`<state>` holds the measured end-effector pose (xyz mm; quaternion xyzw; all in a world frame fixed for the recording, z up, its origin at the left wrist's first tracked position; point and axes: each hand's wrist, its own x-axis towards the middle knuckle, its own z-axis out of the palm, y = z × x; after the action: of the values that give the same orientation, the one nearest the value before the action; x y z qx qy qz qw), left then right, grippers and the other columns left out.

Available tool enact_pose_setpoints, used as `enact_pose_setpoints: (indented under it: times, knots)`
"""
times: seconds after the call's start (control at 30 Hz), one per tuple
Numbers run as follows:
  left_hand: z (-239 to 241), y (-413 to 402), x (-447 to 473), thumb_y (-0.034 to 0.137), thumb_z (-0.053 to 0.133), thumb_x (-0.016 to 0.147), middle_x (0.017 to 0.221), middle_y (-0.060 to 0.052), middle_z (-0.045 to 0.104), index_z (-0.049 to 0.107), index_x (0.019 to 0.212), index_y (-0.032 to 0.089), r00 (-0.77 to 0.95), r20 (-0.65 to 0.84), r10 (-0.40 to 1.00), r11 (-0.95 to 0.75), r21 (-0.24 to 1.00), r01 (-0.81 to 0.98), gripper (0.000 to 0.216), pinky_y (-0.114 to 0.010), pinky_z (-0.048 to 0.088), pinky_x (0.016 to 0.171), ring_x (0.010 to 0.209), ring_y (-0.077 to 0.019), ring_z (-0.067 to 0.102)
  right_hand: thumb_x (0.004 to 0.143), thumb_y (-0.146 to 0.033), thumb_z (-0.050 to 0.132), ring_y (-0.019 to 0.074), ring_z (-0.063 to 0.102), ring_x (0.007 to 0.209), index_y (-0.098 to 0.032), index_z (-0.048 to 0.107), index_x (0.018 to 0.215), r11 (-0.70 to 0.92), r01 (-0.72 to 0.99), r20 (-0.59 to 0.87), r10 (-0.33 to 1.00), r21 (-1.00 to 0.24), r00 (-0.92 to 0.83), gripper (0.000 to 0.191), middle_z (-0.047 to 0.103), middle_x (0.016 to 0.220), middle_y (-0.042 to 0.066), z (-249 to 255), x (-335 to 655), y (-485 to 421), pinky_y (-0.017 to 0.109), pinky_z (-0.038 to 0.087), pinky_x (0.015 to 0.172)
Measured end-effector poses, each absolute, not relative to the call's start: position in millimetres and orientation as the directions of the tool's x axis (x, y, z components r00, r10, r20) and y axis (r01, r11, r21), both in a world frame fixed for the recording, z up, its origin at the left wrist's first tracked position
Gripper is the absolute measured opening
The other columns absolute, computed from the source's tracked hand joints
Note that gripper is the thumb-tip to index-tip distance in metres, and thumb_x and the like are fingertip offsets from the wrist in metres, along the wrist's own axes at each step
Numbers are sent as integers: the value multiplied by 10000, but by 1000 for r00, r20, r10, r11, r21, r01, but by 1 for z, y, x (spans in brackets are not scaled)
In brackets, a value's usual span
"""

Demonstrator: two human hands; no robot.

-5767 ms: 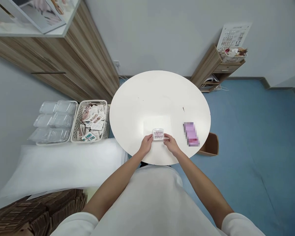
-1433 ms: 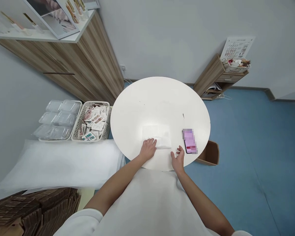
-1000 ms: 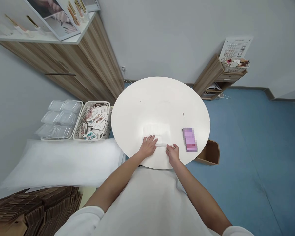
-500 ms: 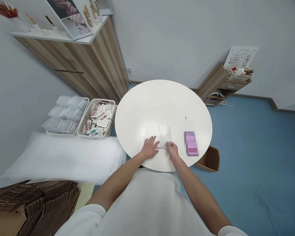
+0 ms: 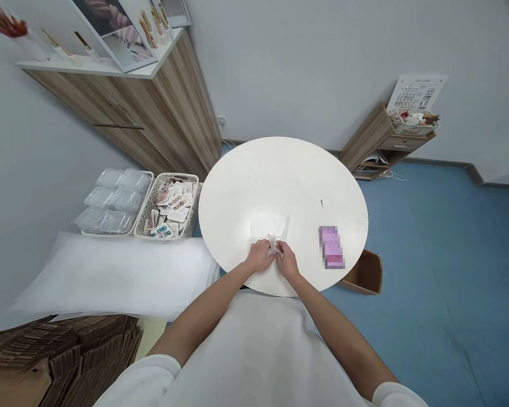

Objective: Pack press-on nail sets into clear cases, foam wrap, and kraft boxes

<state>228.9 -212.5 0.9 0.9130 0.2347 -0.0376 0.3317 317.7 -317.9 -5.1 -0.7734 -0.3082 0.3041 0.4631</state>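
On the white round table lies a thin, translucent white sheet, close to the near edge. Part of it stands up in a fold between my two hands. My left hand is closed at the sheet's near left part, fingers pressed together on it. From the right, my right hand pinches the raised fold, its fingertips almost touching those of my left hand. My fingers cover the near edge of the sheet. A pixelated purple rectangular object lies to the right, apart from my hands.
Left of the table, a white basket holds printed cards, beside clear plastic boxes. A stack of translucent sheets lies nearer me, above folded brown cardboard. An open cardboard box stands at the table's right edge.
My right hand has moved left, folding the sheet's right part up towards my left hand. My left hand has gone from lying flat to closed fingers.
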Motion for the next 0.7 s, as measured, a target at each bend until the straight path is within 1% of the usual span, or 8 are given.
enact_pose_setpoints:
  times: [0.1, 0.17, 0.27, 0.37, 0.47, 0.57, 0.63, 0.7]
  knots:
    - [2, -213, 235, 214, 391, 778, 964, -64, 554, 487, 1072, 189, 882, -235, 408, -546, 711, 442, 310, -323, 408, 750, 884, -197, 513, 698, -215, 496, 187, 476, 1006, -201, 396, 1182, -393, 159, -165, 672, -905, 722, 494, 485, 1122, 79, -6, 316, -321, 350, 398, 864]
    - [2, -215, 239, 201, 394, 775, 1033, -82, 539, 392, 1200, 166, 879, -218, 424, -539, 720, 438, 427, -327, 404, 787, 939, -201, 496, 687, -270, 531, 198, 435, 1063, -195, 336, 1218, -441, 71, -195, 529, -895, 826, 571, 412, 1201, 103, -8, 316, -325, 338, 403, 863]
    - [0, -219, 242, 203, 418, 766, 1134, -106, 487, 291, 1288, 154, 893, -190, 407, -645, 633, 428, 539, -359, 374, 845, 1030, -229, 440, 666, -355, 568, 200, 443, 1065, -206, 275, 1238, -484, -216, -392, 297, -848, 871, 659, 364, 1237, 113, -11, 320, -332, 321, 431, 839]
    - [-1, -222, 242, 236, 437, 769, 1203, -110, 426, 340, 1270, 199, 911, -199, 360, -760, 504, 410, 512, -379, 372, 825, 1059, -255, 408, 648, -398, 597, 166, 534, 936, -218, 247, 1234, -379, -499, -590, 175, -779, 788, 706, 412, 1178, 104, -14, 324, -335, 296, 482, 766]
    - [-3, -223, 242, 310, 439, 787, 1233, -102, 391, 350, 1269, 276, 905, -231, 356, -808, 410, 423, 491, -390, 372, 792, 1053, -267, 406, 635, -400, 624, 137, 583, 809, -218, 223, 1236, -263, -622, -669, 157, -737, 727, 745, 502, 1042, 75, -16, 331, -333, 267, 511, 674]
    - [-3, -225, 244, 379, 446, 788, 1246, -90, 379, 349, 1265, 341, 899, -254, 356, -825, 366, 431, 488, -414, 348, 802, 1056, -280, 398, 587, -389, 672, 128, 584, 683, -197, 295, 1206, -288, -636, -692, 170, -716, 702, 750, 545, 944, 61, -15, 340, -328, 266, 509, 607]
    - [-3, -226, 246, 404, 452, 781, 1249, -93, 377, 357, 1260, 350, 894, -266, 359, -830, 348, 437, 492, -426, 338, 802, 1052, -290, 397, 572, -380, 678, 127, 563, 621, -180, 394, 1140, -347, -600, -680, 188, -721, 709, 666, 566, 900, 60, -14, 345, -326, 274, 493, 564]
    - [-2, -228, 248, 419, 457, 774, 1249, -101, 377, 365, 1258, 346, 892, -269, 363, -832, 338, 440, 498, -434, 334, 797, 1045, -299, 400, 586, -373, 652, 132, 548, 601, -169, 500, 1018, -388, -552, -657, 227, -738, 719, 501, 587, 837, 51, -11, 349, -324, 273, 468, 539]
